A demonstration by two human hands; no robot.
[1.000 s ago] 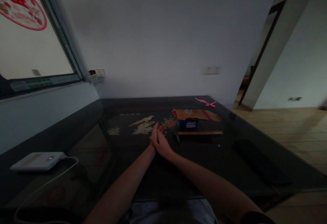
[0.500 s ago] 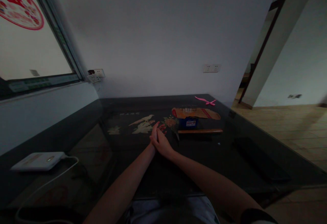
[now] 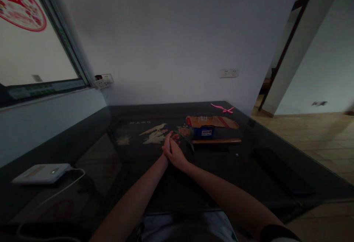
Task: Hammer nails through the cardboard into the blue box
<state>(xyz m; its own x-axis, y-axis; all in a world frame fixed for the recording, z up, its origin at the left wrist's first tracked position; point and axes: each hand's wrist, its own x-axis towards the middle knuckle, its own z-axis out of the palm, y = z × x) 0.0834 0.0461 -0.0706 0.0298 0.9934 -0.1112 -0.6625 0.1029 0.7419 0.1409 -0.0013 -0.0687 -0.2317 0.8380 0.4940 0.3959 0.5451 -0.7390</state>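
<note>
My left hand [image 3: 167,143] and my right hand [image 3: 177,156] rest together on the dark, glossy table [image 3: 132,183], palm to palm and closed against each other. Nothing shows between them, though the inner fingers are partly hidden. Just right of them lies a tool with a long wooden handle [image 3: 218,141] and a dark, pointed metal head [image 3: 191,146]. Behind that handle sits a small blue box [image 3: 204,132], with a flat tan-and-red piece of packaging [image 3: 224,122] over it. Neither hand touches these.
A white device [image 3: 41,174] with a white cable [image 3: 59,190] lies at the left. A pink ribbon [image 3: 226,110] is near the back right corner. Along the right side lies a long black object [image 3: 282,172]. A wall with sockets [image 3: 229,73] borders the table's back edge.
</note>
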